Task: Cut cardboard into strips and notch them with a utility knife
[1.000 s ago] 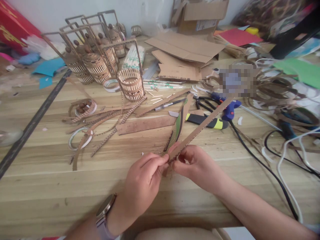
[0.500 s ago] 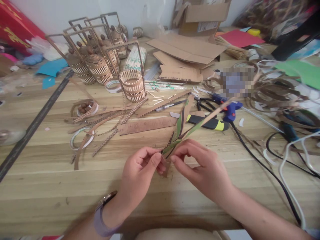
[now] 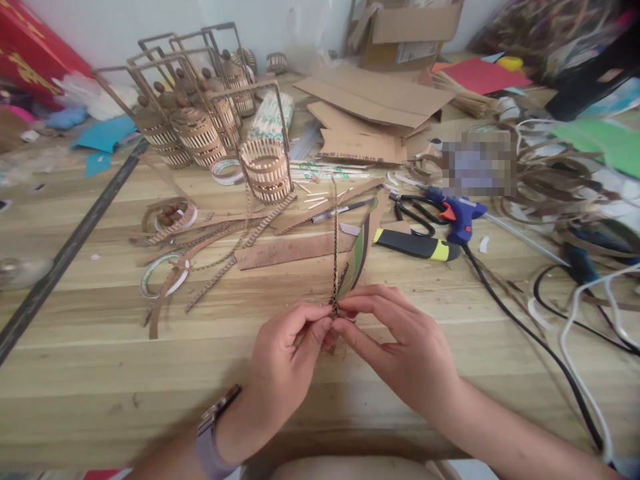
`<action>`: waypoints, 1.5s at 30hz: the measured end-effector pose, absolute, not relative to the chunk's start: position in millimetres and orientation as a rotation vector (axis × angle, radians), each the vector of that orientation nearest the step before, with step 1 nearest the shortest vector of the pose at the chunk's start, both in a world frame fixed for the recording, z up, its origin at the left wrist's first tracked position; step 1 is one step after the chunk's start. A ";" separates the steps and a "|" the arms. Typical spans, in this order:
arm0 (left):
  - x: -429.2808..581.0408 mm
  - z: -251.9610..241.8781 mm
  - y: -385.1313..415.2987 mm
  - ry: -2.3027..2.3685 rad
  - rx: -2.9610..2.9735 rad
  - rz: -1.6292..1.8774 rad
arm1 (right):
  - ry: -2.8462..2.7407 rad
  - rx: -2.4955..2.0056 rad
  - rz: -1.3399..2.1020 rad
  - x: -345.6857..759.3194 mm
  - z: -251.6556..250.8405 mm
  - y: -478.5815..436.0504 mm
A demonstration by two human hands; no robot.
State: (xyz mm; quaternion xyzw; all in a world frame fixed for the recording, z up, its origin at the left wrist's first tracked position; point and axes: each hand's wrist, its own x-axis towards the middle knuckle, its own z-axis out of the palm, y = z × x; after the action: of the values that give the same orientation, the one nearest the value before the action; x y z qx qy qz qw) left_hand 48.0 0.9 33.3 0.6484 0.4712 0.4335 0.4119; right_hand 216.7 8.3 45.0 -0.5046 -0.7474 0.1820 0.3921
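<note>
Pinching the near end of a thin cardboard strip (image 3: pixel 335 247) with left grip (image 3: pixel 286 348) and right grip (image 3: pixel 400 333), both closed, side by side. Holding it edge-on over the surface (image 3: pixel 150 400), just beside a green-printed strip (image 3: pixel 358 260), left of the knife (image 3: pixel 417 245).

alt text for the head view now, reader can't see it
A left hand and right hand pinch a thin brown corrugated cardboard strip over a pale wooden table. Beyond lie a black-and-yellow utility knife and blue glue gun; round brown slatted baskets stand back left.
</note>
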 end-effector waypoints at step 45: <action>48.8 39.0 11.9 1.081 1.023 0.748 | -2.146 -1.147 -0.010 213.2 33.4 16.4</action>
State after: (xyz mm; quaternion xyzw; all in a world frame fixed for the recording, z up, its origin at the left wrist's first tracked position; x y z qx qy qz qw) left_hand 48.8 11.9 39.0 0.4542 0.4802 0.3324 0.6728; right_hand 213.2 16.4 33.4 -0.4419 -0.8273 -0.0038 0.3468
